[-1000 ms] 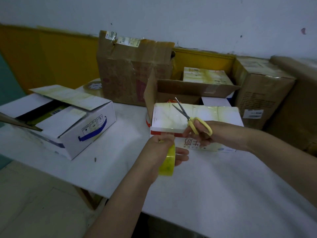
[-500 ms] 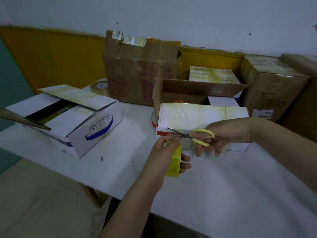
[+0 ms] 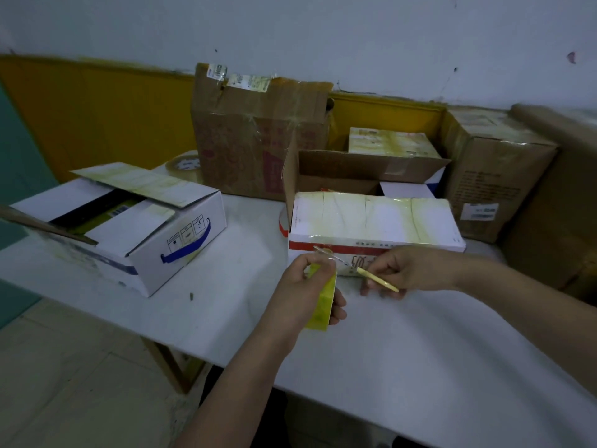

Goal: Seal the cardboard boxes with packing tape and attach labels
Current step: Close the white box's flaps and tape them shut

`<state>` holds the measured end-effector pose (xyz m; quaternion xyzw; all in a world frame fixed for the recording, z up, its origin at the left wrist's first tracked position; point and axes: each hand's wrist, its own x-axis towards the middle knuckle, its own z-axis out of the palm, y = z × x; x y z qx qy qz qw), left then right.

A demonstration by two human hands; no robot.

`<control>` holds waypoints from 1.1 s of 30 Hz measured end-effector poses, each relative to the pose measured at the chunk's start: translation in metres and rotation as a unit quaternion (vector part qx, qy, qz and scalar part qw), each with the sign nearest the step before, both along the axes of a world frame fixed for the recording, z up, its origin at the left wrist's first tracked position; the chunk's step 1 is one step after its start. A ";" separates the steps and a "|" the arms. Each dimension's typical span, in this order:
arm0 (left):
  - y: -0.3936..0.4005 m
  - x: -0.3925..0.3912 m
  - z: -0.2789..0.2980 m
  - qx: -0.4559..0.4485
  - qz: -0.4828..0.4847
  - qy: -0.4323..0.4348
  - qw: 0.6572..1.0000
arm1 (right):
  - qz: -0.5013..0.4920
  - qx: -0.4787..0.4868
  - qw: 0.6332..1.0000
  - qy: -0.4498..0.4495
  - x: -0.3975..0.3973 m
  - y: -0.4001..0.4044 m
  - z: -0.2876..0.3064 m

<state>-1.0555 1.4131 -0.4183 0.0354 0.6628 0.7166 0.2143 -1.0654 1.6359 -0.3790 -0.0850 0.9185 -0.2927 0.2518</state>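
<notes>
Cut step: left hand [image 3: 302, 291] gripped yellowish tape roll [image 3: 321, 300]; right hand [image 3: 408, 270] pinched yellow-handled scissors [image 3: 361, 270], blades at strip. Next, I judged: press end onto white taped box [image 3: 371, 218].

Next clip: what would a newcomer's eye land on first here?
Centre frame, the left hand grips a yellow tape roll while the right hand holds yellow-handled scissors at the tape. Just behind them sits the taped white box; an open white box lies at left.
</notes>
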 end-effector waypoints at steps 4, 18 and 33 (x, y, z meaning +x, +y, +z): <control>-0.008 0.006 -0.003 -0.027 -0.012 0.057 0.998 | 0.010 0.028 0.999 -0.023 0.020 0.013 0.006; -0.040 0.026 -0.002 -0.006 0.034 0.071 0.997 | -0.014 0.463 0.880 0.106 0.064 -0.028 -0.028; -0.059 0.035 -0.001 -0.021 0.064 0.108 0.992 | -0.165 -0.104 0.938 0.285 0.057 -0.089 0.002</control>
